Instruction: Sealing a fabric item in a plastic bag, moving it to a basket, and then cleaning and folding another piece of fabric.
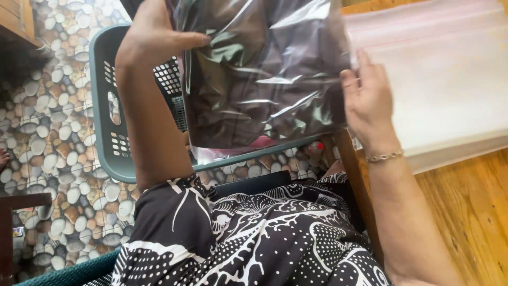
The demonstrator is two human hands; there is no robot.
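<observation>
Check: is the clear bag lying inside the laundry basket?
No, both the left hand and right hand hold the clear bag up above the laundry basket.

Bright daylight, white glare streaks on clear plastic bag, overexposed upper right, sharp focus

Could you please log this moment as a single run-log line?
left hand: grips clear plastic bag edge | right hand: holds bag's other side | bag: holds dark garment | below: teal laundry basket | right: wooden table
</observation>
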